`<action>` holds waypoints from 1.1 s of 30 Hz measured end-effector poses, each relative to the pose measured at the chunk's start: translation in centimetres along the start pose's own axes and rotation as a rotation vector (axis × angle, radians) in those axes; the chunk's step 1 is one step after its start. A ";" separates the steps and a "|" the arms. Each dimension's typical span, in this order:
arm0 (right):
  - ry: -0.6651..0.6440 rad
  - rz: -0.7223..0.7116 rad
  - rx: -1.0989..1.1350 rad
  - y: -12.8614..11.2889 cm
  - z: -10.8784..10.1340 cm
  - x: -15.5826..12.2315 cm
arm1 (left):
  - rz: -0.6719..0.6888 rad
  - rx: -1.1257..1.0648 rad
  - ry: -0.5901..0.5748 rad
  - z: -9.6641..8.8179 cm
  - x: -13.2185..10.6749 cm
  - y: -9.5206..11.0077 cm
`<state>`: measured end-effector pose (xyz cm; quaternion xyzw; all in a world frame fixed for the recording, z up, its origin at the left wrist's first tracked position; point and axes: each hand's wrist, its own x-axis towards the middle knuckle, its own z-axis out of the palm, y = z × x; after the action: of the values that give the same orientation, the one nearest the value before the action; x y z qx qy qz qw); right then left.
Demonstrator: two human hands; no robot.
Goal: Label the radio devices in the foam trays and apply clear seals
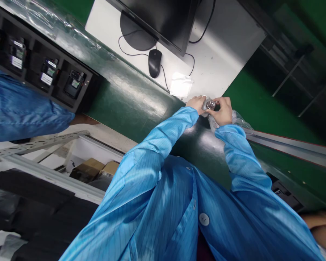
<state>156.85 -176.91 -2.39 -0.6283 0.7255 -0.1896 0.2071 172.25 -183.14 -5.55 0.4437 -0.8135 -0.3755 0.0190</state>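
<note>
Both hands meet at the front edge of the white desk. Fingers of my left hand [196, 104] are curled around the grey body of a small object with a shiny round metal end [211, 105]; its exact kind cannot be made out. My right hand [223, 111] pinches the metal end between thumb and fingers. Below and beside the right wrist lies a crumpled clear plastic bag [241, 121], partly hidden by that hand and sleeve. A white packet or sheet [180, 85] rests on the desk just beyond my left hand.
A black mouse [154, 63] and a monitor [165, 18] stand on the white desk [222, 54], with loose cables. Left, a black compartmented tray [83, 96] holds several small devices beside another person's blue sleeve [24, 105]. A metal shelf frame [51, 177] and cardboard boxes [91, 166] are lower left.
</note>
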 end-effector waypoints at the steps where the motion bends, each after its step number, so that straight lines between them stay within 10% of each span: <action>1: 0.003 0.004 0.002 0.0 0.0 0.0 | -0.001 0.001 0.000 0.0 0.0 0.0; 33: 0.147 -0.043 0.101 1.0 0.0 -0.6 | 0.050 0.022 0.009 1.4 1.4 -0.5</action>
<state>156.13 -176.23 -2.88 -0.6170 0.7147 -0.2758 0.1804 171.23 -183.47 -7.27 0.4251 -0.8284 -0.3639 0.0273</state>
